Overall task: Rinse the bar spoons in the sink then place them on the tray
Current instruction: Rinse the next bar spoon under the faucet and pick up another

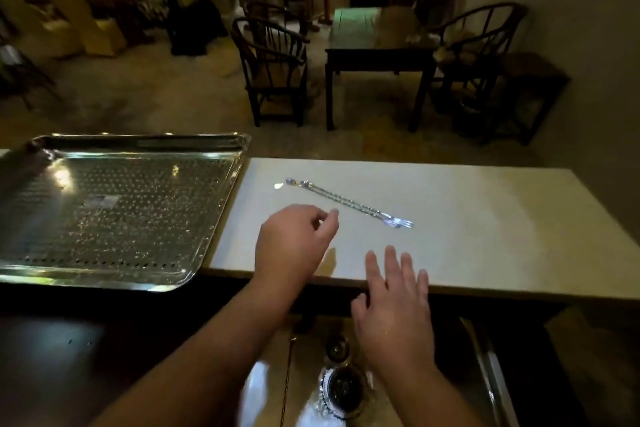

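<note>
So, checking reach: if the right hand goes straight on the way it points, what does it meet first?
Likely the spoons, near their forked ends on the counter; how high the right hand hovers is unclear.

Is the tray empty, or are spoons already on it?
Empty: the tray shows only its perforated bed and glare. The bar spoons lie on the white counter beside it.
</note>
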Action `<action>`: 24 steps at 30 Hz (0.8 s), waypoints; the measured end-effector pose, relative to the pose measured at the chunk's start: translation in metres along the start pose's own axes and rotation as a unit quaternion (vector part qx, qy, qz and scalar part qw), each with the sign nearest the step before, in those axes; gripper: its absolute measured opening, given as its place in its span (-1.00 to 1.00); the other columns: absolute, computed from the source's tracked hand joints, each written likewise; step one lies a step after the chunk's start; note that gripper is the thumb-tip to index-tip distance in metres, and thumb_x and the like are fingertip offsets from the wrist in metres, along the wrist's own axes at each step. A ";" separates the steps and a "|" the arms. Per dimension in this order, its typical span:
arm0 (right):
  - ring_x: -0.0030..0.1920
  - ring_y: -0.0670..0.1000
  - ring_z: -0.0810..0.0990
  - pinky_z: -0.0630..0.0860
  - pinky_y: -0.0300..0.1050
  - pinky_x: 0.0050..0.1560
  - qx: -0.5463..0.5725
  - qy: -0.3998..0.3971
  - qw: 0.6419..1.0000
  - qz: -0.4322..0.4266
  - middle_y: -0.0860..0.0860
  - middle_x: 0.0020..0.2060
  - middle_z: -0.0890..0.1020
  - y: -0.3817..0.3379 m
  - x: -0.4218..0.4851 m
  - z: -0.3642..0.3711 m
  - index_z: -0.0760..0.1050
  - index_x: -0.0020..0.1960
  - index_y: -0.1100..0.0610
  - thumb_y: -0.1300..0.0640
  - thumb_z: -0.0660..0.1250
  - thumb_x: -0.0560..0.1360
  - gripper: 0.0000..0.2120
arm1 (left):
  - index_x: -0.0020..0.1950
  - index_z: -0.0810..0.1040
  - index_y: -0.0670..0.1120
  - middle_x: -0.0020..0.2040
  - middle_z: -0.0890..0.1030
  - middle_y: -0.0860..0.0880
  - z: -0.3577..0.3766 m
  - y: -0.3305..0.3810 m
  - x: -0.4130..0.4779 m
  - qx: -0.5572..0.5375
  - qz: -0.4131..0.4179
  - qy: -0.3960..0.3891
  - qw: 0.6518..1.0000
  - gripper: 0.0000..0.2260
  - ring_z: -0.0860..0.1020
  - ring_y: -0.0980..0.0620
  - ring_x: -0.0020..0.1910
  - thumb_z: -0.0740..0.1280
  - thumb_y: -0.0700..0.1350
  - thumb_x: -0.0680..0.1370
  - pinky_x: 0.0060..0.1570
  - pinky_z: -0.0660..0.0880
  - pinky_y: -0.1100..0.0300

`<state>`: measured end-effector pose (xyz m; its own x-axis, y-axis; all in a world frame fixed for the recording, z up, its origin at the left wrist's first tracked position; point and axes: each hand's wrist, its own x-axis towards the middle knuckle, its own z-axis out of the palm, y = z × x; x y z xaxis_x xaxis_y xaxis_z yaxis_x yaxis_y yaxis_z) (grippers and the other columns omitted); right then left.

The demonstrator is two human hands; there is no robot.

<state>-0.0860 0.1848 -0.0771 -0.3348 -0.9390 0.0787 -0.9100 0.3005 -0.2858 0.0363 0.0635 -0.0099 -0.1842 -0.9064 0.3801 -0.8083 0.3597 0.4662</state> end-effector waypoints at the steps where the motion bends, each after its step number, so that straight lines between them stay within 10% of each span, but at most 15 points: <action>1: 0.67 0.15 -0.14 -0.23 0.20 0.62 0.003 -0.006 1.000 -0.003 0.07 0.69 -0.03 0.001 0.000 0.000 -0.03 0.68 -0.05 -0.11 0.09 0.61 -0.32 | -0.09 0.71 0.11 -0.21 0.68 0.12 0.003 0.010 0.024 0.030 0.015 -0.024 0.999 -0.72 0.62 0.15 -0.22 0.24 0.18 0.57 -0.27 0.51 0.23; 7: 0.66 0.14 -0.24 -0.37 0.15 0.56 0.007 -0.023 1.000 -0.010 0.06 0.68 -0.15 0.005 0.006 0.000 -0.14 0.67 -0.08 -0.11 0.01 0.53 -0.25 | 0.09 0.65 -0.09 -0.04 0.55 -0.08 0.044 0.024 0.099 0.332 0.230 -0.249 0.880 -0.76 0.60 -0.19 0.00 0.25 -0.27 0.52 -0.22 0.41 0.07; 13: 0.66 0.15 -0.18 -0.29 0.21 0.61 -0.010 -0.025 1.000 -0.005 0.09 0.69 -0.07 0.004 0.004 -0.002 -0.07 0.68 -0.04 -0.07 0.07 0.52 -0.25 | -0.05 0.64 -0.11 -0.16 0.57 -0.06 0.050 0.010 0.107 0.385 0.409 -0.214 0.799 -0.81 0.58 -0.15 -0.14 0.22 -0.21 0.54 -0.32 0.36 0.07; 24: 0.67 0.14 -0.12 -0.17 0.21 0.64 -0.005 -0.035 0.999 0.022 0.08 0.69 -0.01 -0.003 0.004 -0.008 -0.03 0.67 -0.04 -0.18 0.08 0.56 -0.26 | -0.05 0.50 -0.03 -0.39 0.41 0.04 0.020 -0.013 0.097 0.325 0.396 -0.190 0.837 -0.99 0.40 -0.02 -0.43 0.31 -0.13 0.55 -0.45 0.34 0.15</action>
<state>-0.0868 0.1815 -0.0685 -0.3575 -0.9339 -0.0013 -0.8969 0.3437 -0.2784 0.0180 -0.0333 0.0052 -0.8708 -0.4910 0.0241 -0.4599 0.7965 -0.3926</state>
